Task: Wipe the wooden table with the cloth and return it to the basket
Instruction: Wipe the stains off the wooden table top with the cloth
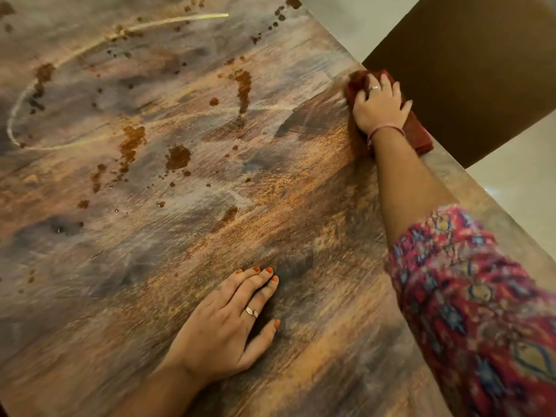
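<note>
Your right hand (379, 107) pressed down on the dark red folded cloth (418, 135), its grip curled over the bunched fabric at the far right edge of the streaked brown wooden counter (186, 236). The cloth's free end stuck out from under your wrist, along that edge. Well back from that grip, your left hand (224, 329) lay flat and released on the bare wood. Rusty brown spots (178, 156) lay scattered away to the left.
</note>
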A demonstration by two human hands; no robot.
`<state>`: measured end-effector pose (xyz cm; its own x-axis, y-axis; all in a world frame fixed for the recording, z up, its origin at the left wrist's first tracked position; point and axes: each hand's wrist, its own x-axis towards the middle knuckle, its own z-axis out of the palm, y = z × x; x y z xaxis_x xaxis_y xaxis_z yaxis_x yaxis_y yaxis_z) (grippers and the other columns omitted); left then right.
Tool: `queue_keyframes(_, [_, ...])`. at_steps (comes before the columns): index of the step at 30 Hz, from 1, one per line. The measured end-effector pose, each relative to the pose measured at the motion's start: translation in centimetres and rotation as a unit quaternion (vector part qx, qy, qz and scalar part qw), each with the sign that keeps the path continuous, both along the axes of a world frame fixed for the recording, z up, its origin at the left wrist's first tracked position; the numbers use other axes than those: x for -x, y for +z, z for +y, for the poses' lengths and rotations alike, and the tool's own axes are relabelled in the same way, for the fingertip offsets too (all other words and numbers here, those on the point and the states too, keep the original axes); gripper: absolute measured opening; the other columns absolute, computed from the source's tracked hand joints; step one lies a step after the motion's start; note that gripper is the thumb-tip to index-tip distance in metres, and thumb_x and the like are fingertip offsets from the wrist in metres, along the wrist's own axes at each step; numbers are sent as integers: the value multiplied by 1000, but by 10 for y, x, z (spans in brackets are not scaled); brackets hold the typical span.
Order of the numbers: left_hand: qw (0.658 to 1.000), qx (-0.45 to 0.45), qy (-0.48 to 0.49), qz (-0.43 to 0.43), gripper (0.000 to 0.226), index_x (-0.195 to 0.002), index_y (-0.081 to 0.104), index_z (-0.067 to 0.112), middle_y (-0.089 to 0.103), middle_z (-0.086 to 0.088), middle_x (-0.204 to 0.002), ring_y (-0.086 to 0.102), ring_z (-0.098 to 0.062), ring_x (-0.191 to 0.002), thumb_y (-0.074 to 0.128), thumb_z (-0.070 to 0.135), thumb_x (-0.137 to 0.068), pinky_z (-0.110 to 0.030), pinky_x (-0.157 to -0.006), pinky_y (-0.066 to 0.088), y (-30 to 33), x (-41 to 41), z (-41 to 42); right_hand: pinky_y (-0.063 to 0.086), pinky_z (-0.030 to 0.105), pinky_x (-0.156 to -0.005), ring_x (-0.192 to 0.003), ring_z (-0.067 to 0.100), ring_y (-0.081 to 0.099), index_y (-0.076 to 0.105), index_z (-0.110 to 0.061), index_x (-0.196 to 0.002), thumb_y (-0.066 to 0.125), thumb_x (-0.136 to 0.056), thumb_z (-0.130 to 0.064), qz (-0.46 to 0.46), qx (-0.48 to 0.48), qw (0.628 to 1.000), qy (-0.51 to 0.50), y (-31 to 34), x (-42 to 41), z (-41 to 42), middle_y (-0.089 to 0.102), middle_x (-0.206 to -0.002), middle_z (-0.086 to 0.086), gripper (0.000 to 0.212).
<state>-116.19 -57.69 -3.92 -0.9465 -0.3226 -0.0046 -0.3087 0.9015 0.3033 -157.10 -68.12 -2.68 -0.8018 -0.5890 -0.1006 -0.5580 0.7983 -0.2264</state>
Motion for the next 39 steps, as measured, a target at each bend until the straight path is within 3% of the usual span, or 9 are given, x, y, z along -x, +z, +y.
queue_keyframes(6, [1000, 3, 0, -1, 57, -135, 53, 10, 54, -6, -137, 48, -23, -129, 40, 48, -94, -37, -109, 31, 0, -1, 0, 4, 55, -118, -148, 22, 11, 31, -32, -149, 34, -98, -37, 18, 9, 985, 170, -2, -35, 19, 20, -160, -5, 51])
queue_keyframes(12, [1000, 6, 3, -5, 56, -134, 54, 10, 56, -6, -135, 49, -23, -128, 40, 47, -94, -35, -111, 28, 2, -1, 0, 7, 44, -116, -146, 11, 12, 33, -37, -146, 35, -94, -44, 1, 12, 885, 465, -9, -138, 126, 26, -157, -10, 53])
queue_keyframes(15, [1000, 3, 7, -12, 57, -135, 54, 11, 55, -5, -135, 48, -22, -129, 39, 48, -95, -33, -112, 25, 4, -1, 0, 13, 50, -117, -146, 16, 20, 36, -36, -145, 40, -94, -40, 19, 18, 916, 401, -5, -95, 117, 29, -156, -8, 52])
queue_keyframes(20, [1000, 4, 9, -14, 58, -136, 52, 11, 54, -5, -137, 46, -22, -130, 40, 49, -95, -33, -114, 27, 3, -1, 0, 7, 56, -117, -147, 22, 14, 33, -33, -148, 37, -97, -38, 11, 39, 998, 38, -7, -77, 47, 22, -159, -5, 51])
queue_keyframes(27, [1000, -19, 6, 5, 55, -133, 55, 8, 57, -8, -133, 49, -25, -127, 44, 46, -95, -39, -109, 37, 4, -1, 1, 10, 42, -115, -145, 14, 24, 45, -37, -140, 44, -93, -37, -40, 38, 861, 506, -5, -189, 93, 37, -152, -11, 47])
queue_keyframes(29, [1000, -13, 4, 4, 55, -133, 55, 8, 56, -8, -134, 48, -25, -127, 43, 46, -95, -37, -110, 36, 6, -2, 2, 16, 44, -115, -143, 16, 29, 49, -35, -138, 47, -92, -34, -21, 48, 889, 454, 0, -158, 91, 41, -150, -8, 45])
queue_keyframes(34, [998, -49, 2, 39, 50, -132, 56, 7, 56, -11, -134, 49, -27, -126, 46, 40, -96, -35, -110, 34, 15, -8, 2, 10, 49, -117, -146, 19, 17, 41, -31, -144, 42, -98, -29, -6, 54, 997, 52, 6, -140, 64, 29, -156, -8, 46])
queue_keyframes(36, [994, -82, 6, 75, 44, -129, 57, 5, 56, -14, -132, 52, -29, -123, 51, 33, -96, -36, -108, 37, 21, -16, 2, 10, 50, -116, -147, 18, 16, 41, -33, -143, 43, -96, -28, -12, 62, 994, 91, 3, -187, 64, 29, -156, -8, 47])
queue_keyframes(39, [985, -102, 41, 137, 33, -115, 65, 5, 61, -14, -118, 57, -27, -109, 49, 28, -96, -36, -98, 45, 32, -48, 3, 12, 48, -114, -146, 17, 20, 43, -37, -140, 41, -92, -31, -27, 56, 932, 357, -7, -278, 109, 33, -154, -10, 49])
